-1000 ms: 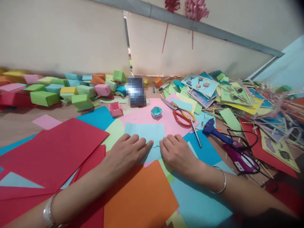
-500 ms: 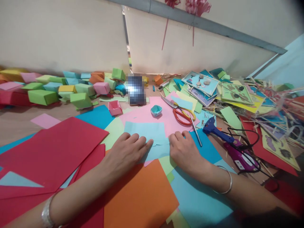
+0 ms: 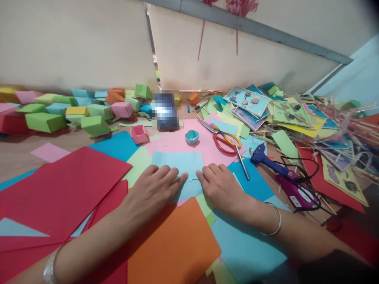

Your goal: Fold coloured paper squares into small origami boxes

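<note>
A light blue sheet of paper (image 3: 177,158) lies in the middle of the work surface, with a small torn-looking slit or edge near its centre. My left hand (image 3: 158,183) presses on its left part, fingers curled over the paper and thumb pointing right. On the right part rests my right hand (image 3: 217,185), its fingers bent and the thumb close to the left thumb. Both hands are closed on the paper; the fingertips are partly hidden. Just beyond the sheet sits a small teal folded paper box (image 3: 192,137) on pink paper (image 3: 174,144).
Red-handled scissors (image 3: 225,145), a silver pen (image 3: 244,165) and a blue glue gun (image 3: 269,161) lie to the right, near a purple power strip (image 3: 296,191). Red sheets (image 3: 65,189) and an orange sheet (image 3: 174,244) lie in front. Paper boxes (image 3: 45,121) line the back left.
My right hand has moved left along the light blue paper, bringing its thumb nearer to my left thumb. My left hand stays at the paper's left part. The view has shifted slightly.
</note>
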The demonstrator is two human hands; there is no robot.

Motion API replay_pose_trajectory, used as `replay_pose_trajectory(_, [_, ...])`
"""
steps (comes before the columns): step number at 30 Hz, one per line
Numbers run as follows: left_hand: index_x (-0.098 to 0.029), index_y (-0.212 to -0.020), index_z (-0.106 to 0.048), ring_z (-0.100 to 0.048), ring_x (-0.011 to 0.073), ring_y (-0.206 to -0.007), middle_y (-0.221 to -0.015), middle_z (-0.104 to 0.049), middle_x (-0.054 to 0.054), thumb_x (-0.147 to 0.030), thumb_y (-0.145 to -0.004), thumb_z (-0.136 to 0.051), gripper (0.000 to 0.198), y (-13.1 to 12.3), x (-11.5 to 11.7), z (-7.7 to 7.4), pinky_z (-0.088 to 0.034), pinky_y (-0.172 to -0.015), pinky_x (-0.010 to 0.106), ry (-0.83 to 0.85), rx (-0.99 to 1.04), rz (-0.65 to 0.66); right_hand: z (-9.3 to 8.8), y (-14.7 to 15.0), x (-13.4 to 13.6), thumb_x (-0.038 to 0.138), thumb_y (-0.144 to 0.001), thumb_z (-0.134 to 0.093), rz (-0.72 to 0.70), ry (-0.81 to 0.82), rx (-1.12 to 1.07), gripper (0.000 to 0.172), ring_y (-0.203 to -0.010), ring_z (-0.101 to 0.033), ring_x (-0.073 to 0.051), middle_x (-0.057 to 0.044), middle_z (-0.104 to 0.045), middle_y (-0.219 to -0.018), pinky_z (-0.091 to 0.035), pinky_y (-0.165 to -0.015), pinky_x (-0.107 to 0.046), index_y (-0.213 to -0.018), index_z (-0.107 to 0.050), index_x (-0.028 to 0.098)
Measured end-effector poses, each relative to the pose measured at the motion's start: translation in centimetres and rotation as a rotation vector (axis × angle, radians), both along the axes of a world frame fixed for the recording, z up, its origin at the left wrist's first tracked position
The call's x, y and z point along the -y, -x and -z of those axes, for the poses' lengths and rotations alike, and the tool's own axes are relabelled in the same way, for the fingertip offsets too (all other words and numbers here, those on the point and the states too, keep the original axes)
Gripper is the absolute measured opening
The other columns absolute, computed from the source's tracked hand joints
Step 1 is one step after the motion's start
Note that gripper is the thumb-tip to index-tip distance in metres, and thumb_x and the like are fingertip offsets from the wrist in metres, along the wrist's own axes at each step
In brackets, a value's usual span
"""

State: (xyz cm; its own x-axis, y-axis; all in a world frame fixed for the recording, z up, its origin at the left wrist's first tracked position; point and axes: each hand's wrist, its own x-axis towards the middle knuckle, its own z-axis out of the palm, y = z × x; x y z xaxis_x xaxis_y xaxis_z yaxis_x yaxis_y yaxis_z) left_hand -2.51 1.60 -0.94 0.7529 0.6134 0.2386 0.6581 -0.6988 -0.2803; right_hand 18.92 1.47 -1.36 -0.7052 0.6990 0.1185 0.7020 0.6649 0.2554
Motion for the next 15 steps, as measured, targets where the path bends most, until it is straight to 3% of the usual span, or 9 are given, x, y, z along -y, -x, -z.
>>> replay_pose_trajectory(5, [-0.018, -0.082, -0.069, -0.048, 0.0211, -0.067, -0.071, -0.058, 0.004, -0.002, -0.08, -0.055, 0.021, 0.9, 0.4, -0.1, -0.027, -0.06, 0.037, -0.03, -0.038, -0.016, -0.3, -0.1, -0.1, 0.006, -0.095, -0.046, 0.028, 0.043, 0.041, 0.018, -0.08, -0.047, -0.022, -0.01, -0.062, -0.088, -0.027, -0.064, -0.036, -0.1, -0.062, 0.011])
replay_pose_trajectory(10, [-0.018, -0.064, -0.065, -0.05, 0.0217, -0.07, -0.072, -0.057, 0.005, 0.01, -0.076, -0.049, 0.034, 2.3, 1.4, 0.0, -0.03, -0.062, 0.037, 0.018, -0.131, -0.103, -0.3, -0.1, 0.0, 0.004, -0.094, -0.044, 0.029, 0.046, 0.031, 0.02, -0.079, -0.046, -0.022, -0.01, -0.062, -0.089, -0.026, -0.062, -0.036, -0.1, -0.062, 0.01])
replay_pose_trajectory(15, [-0.019, -0.062, -0.066, -0.053, 0.0257, -0.07, -0.071, -0.058, 0.007, 0.008, -0.077, -0.046, 0.037, 2.9, 1.4, -0.8, -0.034, -0.061, 0.039, 0.051, -0.175, -0.125, -0.4, -0.1, 0.1, 0.003, -0.093, -0.044, 0.034, 0.061, 0.024, 0.022, -0.079, -0.047, -0.022, -0.01, -0.062, -0.089, -0.026, -0.063, -0.035, -0.099, -0.063, 0.01])
